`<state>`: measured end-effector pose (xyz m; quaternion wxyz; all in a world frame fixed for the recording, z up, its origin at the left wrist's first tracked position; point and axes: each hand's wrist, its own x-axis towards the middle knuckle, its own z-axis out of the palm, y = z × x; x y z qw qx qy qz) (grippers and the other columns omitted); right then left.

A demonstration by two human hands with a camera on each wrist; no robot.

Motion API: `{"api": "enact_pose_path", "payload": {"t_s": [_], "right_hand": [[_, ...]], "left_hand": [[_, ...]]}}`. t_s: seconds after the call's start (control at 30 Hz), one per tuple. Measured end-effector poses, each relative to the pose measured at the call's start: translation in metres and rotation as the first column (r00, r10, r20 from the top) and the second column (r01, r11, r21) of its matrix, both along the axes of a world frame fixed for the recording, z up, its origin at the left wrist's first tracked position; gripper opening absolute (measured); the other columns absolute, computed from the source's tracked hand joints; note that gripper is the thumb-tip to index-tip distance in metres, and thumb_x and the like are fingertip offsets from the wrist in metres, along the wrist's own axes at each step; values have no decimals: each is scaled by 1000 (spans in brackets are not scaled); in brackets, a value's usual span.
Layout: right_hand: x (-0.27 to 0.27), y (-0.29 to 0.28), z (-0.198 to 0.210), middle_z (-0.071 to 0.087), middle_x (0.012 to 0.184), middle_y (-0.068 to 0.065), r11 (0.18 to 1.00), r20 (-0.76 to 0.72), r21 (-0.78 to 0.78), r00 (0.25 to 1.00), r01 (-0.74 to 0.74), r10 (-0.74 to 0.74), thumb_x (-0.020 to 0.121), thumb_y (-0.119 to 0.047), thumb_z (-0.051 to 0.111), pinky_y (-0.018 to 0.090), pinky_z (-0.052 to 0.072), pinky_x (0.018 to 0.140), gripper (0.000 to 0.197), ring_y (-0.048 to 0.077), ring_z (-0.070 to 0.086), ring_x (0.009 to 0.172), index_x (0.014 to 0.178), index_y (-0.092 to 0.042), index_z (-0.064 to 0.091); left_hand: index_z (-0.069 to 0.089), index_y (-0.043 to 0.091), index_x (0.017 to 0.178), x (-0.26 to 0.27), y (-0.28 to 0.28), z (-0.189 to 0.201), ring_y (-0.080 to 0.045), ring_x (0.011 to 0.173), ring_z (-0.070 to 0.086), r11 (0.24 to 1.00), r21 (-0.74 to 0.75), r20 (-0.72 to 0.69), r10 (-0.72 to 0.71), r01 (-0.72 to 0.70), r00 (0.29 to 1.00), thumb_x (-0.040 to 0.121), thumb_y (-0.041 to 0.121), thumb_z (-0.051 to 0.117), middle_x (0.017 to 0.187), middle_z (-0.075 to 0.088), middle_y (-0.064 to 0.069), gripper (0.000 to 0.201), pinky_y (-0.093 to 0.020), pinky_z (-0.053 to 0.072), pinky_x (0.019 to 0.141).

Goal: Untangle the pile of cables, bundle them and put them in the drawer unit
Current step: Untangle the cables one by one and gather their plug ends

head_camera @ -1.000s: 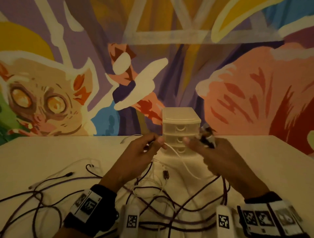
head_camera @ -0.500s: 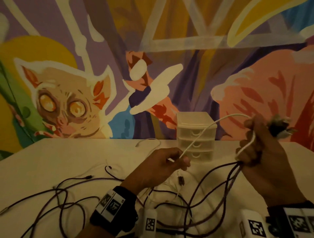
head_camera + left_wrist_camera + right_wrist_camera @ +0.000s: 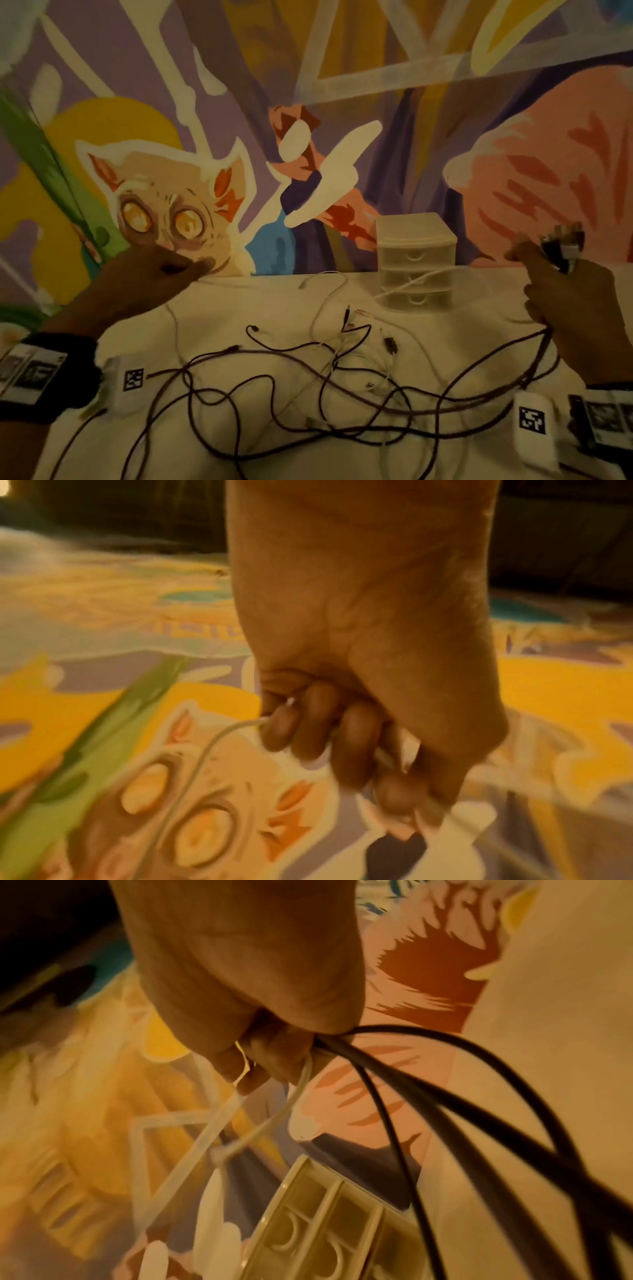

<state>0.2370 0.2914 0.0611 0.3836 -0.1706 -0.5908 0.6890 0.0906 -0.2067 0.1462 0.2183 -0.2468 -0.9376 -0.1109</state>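
The mural (image 3: 308,137) fills the back, bright and busy. Below it the pale surface (image 3: 239,301) stretches wide, and at its 1 o'clock, hard by the wall, stands the drawer unit (image 3: 416,260), all three drawers closed. Sprawled from 6 to 9 o'clock across the surface lies the dark cable tangle (image 3: 274,394), loops crossing loops, with thin white leads threaded through the middle. The left hand (image 3: 147,277) is out wide at 10 o'clock, raised off the surface, its grip curled tight on a white cable (image 3: 212,745) that trails down from the fist. The right hand (image 3: 582,308) is up at 3 o'clock, grip clamped on a bunch of dark cables (image 3: 445,1096) plus white strands, and plugs (image 3: 561,246) stick out of the top of that fist. From it the dark cables sweep down to the tangle. A white line (image 3: 421,277) runs across the unit's front.
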Motion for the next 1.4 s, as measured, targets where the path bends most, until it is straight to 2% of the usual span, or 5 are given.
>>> {"api": "enact_pose_path", "payload": {"t_s": [0.17, 0.5, 0.83, 1.2, 1.4], "right_hand": [[0, -26, 8, 31, 53, -12, 981, -187, -117, 974, -153, 130, 98, -22, 77, 28, 21, 44, 35, 9, 24, 43, 72, -28, 54], [14, -34, 24, 8, 51, -6, 811, -500, -295, 805, -505, 319, 100, -7, 50, 30, 9, 42, 57, 16, 2, 46, 53, -28, 24], [33, 0, 29, 12, 50, -6, 789, -723, -318, 673, -526, 157, 101, -18, 43, 28, 17, 41, 51, 12, 11, 43, 60, -26, 15], [9, -16, 17, 5, 49, -3, 625, -436, -372, 723, -686, 535, 100, -17, 51, 30, 14, 41, 58, 16, 4, 44, 59, -29, 12], [3, -57, 7, 10, 51, -3, 446, -121, -250, 484, -860, 866, 105, -34, 57, 30, 14, 44, 57, 14, 9, 42, 63, -25, 21]], "left_hand": [[70, 48, 96, 3, -21, -38, -6, 113, 60, 597, -698, -105, 462, -396, 881, 86, 93, 33, 90, 62, 23, 60, -44, 36, 104], [17, 42, 163, 101, 250, -54, -5, 151, 31, 864, 70, 546, -452, 499, 706, 69, 80, 81, 169, 26, 18, 120, -31, 32, 123], [61, 2, 107, 85, 294, -60, -27, 65, 55, 658, 504, 751, -653, 560, 92, 110, 19, 58, 68, 50, -14, 17, -36, 63, 83], [69, 16, 67, 9, 127, 11, -16, 49, 45, 975, -177, 638, 12, 132, 770, 93, 85, 16, 57, 46, 0, 90, -23, 47, 53], [81, 22, 95, -13, 54, -25, -13, 77, 67, 648, -759, 471, 490, 54, 734, 92, 81, 52, 87, 74, 5, 66, -24, 53, 77]]}}
